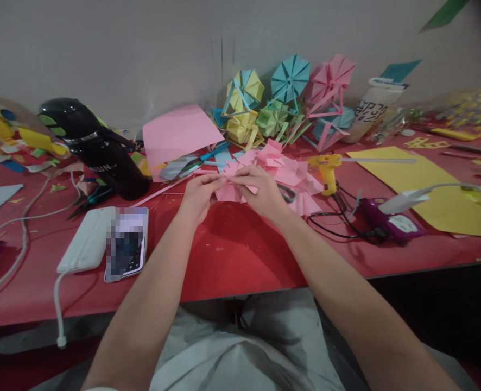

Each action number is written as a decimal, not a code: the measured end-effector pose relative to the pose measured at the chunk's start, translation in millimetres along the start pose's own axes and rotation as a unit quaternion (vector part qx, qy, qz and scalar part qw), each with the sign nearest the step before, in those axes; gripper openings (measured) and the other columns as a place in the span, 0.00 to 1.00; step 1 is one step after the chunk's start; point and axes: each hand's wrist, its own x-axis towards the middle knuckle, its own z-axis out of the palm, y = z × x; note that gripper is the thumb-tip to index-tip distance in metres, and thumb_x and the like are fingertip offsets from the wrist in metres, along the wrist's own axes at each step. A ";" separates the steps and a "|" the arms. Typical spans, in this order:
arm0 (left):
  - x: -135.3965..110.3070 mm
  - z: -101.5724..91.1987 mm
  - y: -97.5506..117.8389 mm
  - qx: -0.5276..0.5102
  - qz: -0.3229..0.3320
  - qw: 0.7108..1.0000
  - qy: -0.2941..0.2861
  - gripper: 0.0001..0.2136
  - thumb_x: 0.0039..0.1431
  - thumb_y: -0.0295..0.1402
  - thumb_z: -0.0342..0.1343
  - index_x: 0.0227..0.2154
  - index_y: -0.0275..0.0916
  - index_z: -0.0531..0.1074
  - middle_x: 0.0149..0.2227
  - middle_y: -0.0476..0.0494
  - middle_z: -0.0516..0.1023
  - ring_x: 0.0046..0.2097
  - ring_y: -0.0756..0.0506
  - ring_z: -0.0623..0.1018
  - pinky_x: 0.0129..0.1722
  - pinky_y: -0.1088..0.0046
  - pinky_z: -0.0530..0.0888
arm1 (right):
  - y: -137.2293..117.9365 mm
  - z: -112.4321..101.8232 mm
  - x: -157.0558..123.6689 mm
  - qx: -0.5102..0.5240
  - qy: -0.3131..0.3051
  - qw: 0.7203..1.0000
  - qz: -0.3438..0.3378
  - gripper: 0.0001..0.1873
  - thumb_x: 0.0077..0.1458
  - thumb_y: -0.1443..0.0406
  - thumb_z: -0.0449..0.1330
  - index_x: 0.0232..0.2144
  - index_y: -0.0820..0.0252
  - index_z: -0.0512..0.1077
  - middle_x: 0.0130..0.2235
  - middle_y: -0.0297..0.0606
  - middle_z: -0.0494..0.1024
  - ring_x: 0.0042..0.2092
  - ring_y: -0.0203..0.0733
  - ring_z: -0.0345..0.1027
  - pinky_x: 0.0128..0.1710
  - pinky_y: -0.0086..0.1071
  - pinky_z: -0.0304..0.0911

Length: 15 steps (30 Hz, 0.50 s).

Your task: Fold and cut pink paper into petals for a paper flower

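My left hand (201,196) and my right hand (260,190) meet over the red table, fingertips pinched together on a small piece of pink paper (225,178). Its exact shape is mostly covered by my fingers. Just behind and to the right of them lies a heap of folded pink paper (281,168). A narrow pink paper strip (165,188) runs from beside my left hand toward the phone. A yellow glue gun (328,176) with a clear glue stick rests right of the heap, apart from my right hand.
Folded paper wheels (290,79) lean against the wall. At left stand a black bottle (106,163), a white power bank (88,239) and a phone (128,244). A purple power socket (391,220) with cables and yellow paper (423,184) lie at right. The table's front edge runs below my forearms.
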 end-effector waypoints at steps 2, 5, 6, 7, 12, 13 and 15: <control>0.5 -1.5 -0.9 -0.005 0.007 1.000 0.001 0.11 0.42 0.28 0.68 0.32 0.37 0.80 0.31 0.45 0.81 0.33 0.48 0.79 0.36 0.68 0.78 | -3.1 0.9 0.3 0.025 0.022 0.999 0.020 0.16 0.57 0.69 0.58 0.43 0.49 0.81 0.46 0.40 0.80 0.49 0.47 0.72 0.53 0.46 0.67; 0.1 -2.1 -0.7 -0.017 0.026 0.999 0.007 0.12 0.41 0.27 0.69 0.32 0.37 0.80 0.30 0.47 0.80 0.33 0.49 0.79 0.37 0.69 0.79 | -5.2 2.4 1.8 0.095 0.075 0.990 0.077 0.11 0.56 0.63 0.61 0.41 0.53 0.79 0.46 0.41 0.80 0.48 0.46 0.72 0.48 0.41 0.70; -0.2 -2.0 -0.6 -0.018 0.032 0.999 0.009 0.12 0.40 0.28 0.70 0.32 0.37 0.79 0.30 0.47 0.80 0.33 0.49 0.79 0.36 0.69 0.79 | -5.1 2.9 2.5 0.124 0.090 0.982 0.107 0.09 0.57 0.60 0.61 0.39 0.54 0.78 0.44 0.40 0.80 0.46 0.45 0.73 0.46 0.40 0.70; -0.3 -1.8 -0.7 -0.015 0.037 0.999 0.010 0.13 0.39 0.28 0.71 0.31 0.37 0.79 0.30 0.47 0.80 0.33 0.49 0.78 0.35 0.70 0.79 | -4.8 3.3 3.2 0.154 0.102 0.973 0.140 0.10 0.57 0.57 0.61 0.36 0.55 0.77 0.42 0.40 0.80 0.44 0.43 0.73 0.43 0.38 0.71; 0.5 -0.9 -3.8 0.015 0.070 0.997 -0.001 0.16 0.35 0.31 0.73 0.31 0.38 0.78 0.32 0.46 0.81 0.33 0.49 0.78 0.34 0.72 0.77 | -3.3 5.2 4.3 0.263 0.095 0.921 0.270 0.22 0.51 0.47 0.67 0.27 0.57 0.68 0.30 0.33 0.73 0.31 0.35 0.68 0.34 0.32 0.70; 0.8 -0.7 -4.4 0.024 0.076 0.997 -0.001 0.16 0.36 0.31 0.73 0.31 0.38 0.78 0.32 0.46 0.81 0.34 0.49 0.78 0.34 0.72 0.77 | -3.1 5.6 4.0 0.271 0.088 0.916 0.282 0.23 0.49 0.46 0.68 0.27 0.57 0.67 0.29 0.32 0.72 0.30 0.34 0.67 0.32 0.31 0.70; 0.8 -0.2 -4.9 0.039 0.081 0.996 -0.001 0.14 0.38 0.31 0.72 0.31 0.39 0.78 0.32 0.46 0.81 0.34 0.48 0.79 0.35 0.70 0.77 | -2.4 6.4 3.4 0.277 0.079 0.912 0.291 0.24 0.46 0.46 0.70 0.27 0.57 0.67 0.27 0.31 0.71 0.28 0.33 0.66 0.31 0.30 0.69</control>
